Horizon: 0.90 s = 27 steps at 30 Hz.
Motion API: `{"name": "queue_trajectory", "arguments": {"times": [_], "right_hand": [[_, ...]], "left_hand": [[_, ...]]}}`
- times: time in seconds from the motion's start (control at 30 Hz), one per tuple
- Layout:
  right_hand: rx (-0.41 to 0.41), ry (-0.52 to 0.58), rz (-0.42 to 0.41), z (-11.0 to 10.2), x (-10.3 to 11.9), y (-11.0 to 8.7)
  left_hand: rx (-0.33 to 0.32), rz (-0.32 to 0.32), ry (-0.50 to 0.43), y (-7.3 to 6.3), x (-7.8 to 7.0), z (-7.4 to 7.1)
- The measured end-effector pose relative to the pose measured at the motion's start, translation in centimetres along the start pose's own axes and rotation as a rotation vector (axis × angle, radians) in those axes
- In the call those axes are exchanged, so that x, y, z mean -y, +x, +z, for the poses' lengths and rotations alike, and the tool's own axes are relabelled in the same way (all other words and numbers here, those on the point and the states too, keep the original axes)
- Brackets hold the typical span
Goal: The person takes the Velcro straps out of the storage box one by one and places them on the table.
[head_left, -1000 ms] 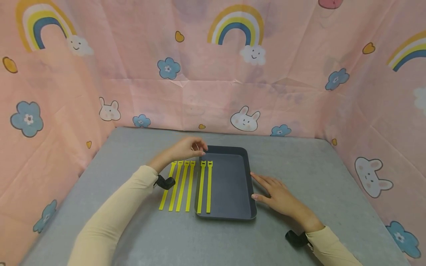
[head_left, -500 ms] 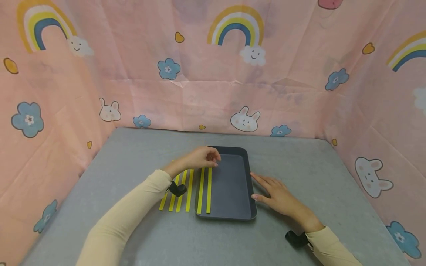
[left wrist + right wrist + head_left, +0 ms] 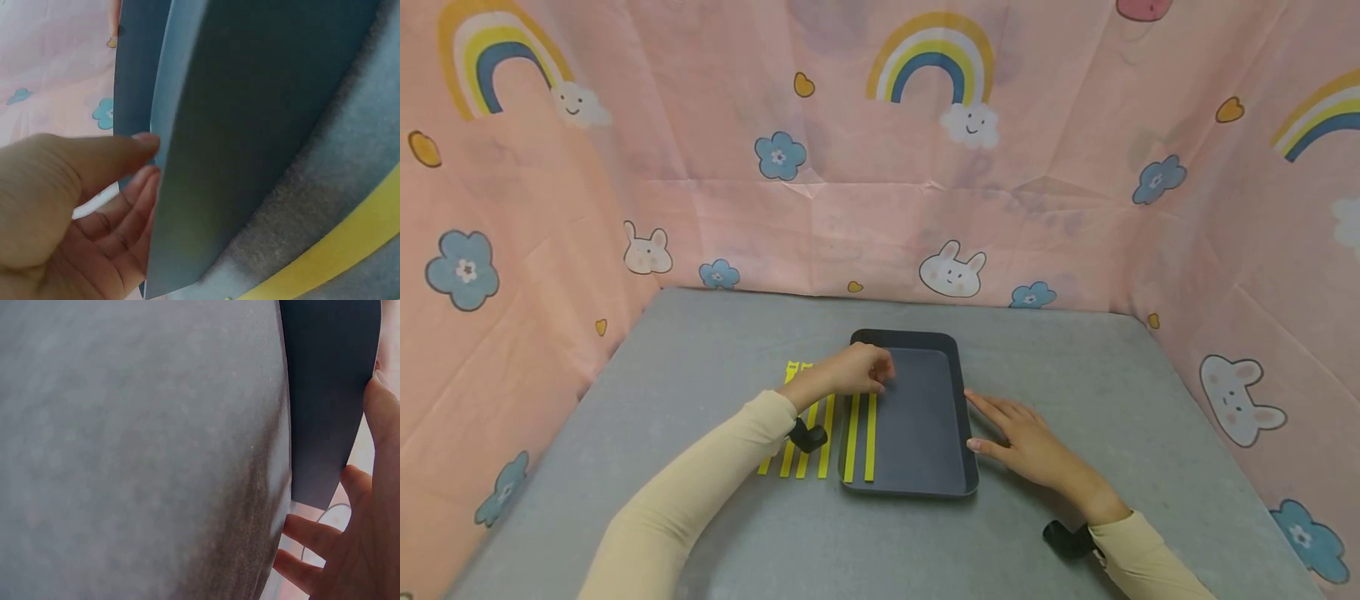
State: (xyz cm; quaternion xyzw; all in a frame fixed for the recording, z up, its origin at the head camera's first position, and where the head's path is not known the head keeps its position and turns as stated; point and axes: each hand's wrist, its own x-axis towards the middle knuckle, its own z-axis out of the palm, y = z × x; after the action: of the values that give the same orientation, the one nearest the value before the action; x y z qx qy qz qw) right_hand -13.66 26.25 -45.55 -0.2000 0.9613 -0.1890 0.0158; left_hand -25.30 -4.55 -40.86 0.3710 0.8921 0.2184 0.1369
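My left hand (image 3: 853, 371) is over the left side of the dark grey tray (image 3: 925, 417), its fingers loosely curled and nothing visible in them. Two yellow cable straps (image 3: 870, 442) with slotted heads lie lengthwise there; the hand covers their heads. In the left wrist view, the thumb (image 3: 119, 156) overlaps the rim of the tray (image 3: 250, 125), and the wall hides some fingertips. More yellow straps (image 3: 826, 442) lie side by side on the table left of the tray, partly under my forearm. My right hand (image 3: 1022, 437) rests at the tray's right edge, fingers extended against it.
The grey table (image 3: 1060, 367) extends around the tray on all sides. A pink printed cloth (image 3: 880, 233) stands behind it and along both sides. A black wrist camera (image 3: 808, 435) hangs under my left wrist, above the straps; another (image 3: 1066, 540) is on my right wrist.
My left hand has moved right and nearer from the tray's far left corner, over the heads of the straps in the tray. My right hand, the tray and the straps have stayed put.
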Motion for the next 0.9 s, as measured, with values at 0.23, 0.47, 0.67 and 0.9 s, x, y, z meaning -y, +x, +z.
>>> {"name": "queue_trajectory", "arguments": {"times": [0.23,0.47,0.67,0.9], "right_hand": [[0.007,0.019,0.013,-0.2,0.2,-0.1],[0.008,0.012,0.012,-0.1,0.2,-0.1],[0.009,0.012,0.014,0.0,0.1,0.0],[0.011,0.012,0.015,0.0,0.1,0.0]], "left_hand": [[-0.045,-0.039,0.089,-0.4,-0.4,0.0],[-0.042,-0.071,0.118,-0.4,-0.4,0.4],[-0.015,-0.079,0.137,-0.3,-0.4,0.7],[-0.015,-0.074,0.150,0.0,-0.3,1.2]]}}
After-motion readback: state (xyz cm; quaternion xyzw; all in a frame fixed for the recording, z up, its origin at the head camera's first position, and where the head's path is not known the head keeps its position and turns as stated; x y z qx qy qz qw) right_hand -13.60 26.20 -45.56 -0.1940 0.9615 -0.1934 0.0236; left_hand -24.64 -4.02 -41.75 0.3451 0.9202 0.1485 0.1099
